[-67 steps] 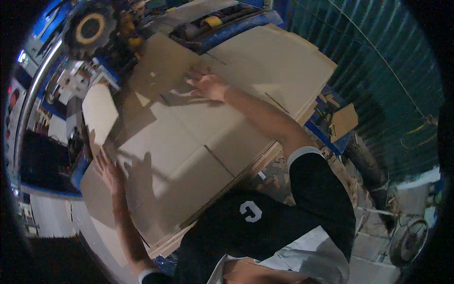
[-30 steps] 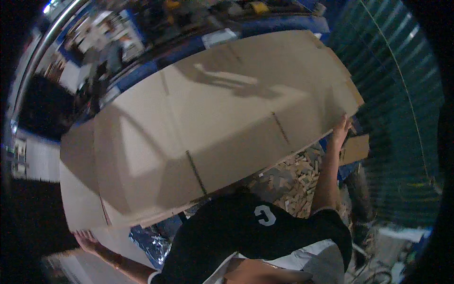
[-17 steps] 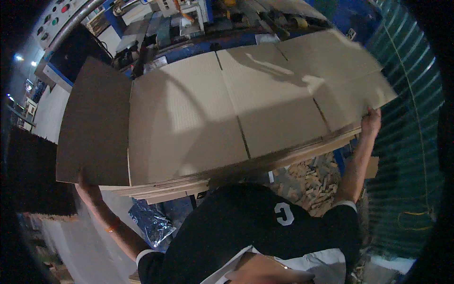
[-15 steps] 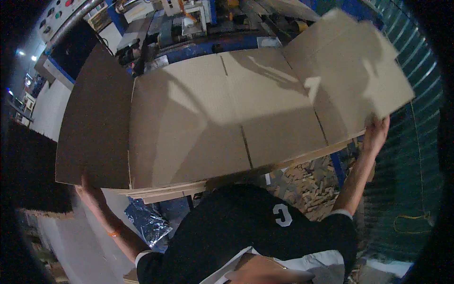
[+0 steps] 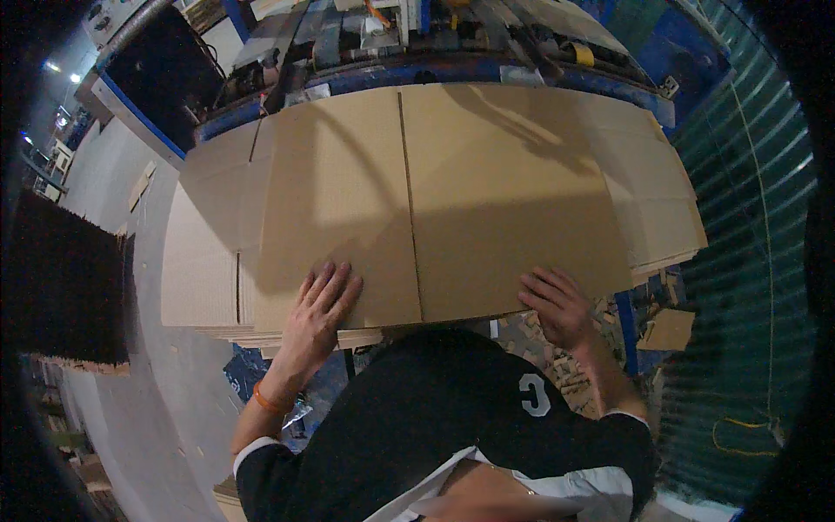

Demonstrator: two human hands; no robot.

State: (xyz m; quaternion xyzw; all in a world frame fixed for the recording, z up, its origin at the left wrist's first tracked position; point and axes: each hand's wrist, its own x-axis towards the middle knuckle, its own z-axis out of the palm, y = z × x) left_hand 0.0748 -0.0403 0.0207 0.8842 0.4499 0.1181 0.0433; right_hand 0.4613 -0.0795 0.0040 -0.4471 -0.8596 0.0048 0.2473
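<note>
A folded cardboard box blank (image 5: 504, 200) lies flat on a stack of cardboard sheets (image 5: 200, 252), its two flaps meeting along a dark seam at the middle. My left hand (image 5: 322, 304) rests on the near part of the left flap with the fingers stretched out. On the right, my right hand (image 5: 558, 304) lies over the near edge of the other flap, its fingers extended and its thumb hidden or hard to see. The sheets beneath stick out on both sides of the folded blank.
Beyond the stack stands a machine with a blue frame (image 5: 417, 74) and dark rollers. A green corrugated wall (image 5: 748, 261) runs along the right. Cardboard scraps (image 5: 565, 374) cover the floor below. A dark, rough-edged stack (image 5: 70, 278) stands at the left.
Both side panels, held raised at their outer ends before, now lie folded inward and flat. My hands have moved from the far ends toward the middle and rest on top.
</note>
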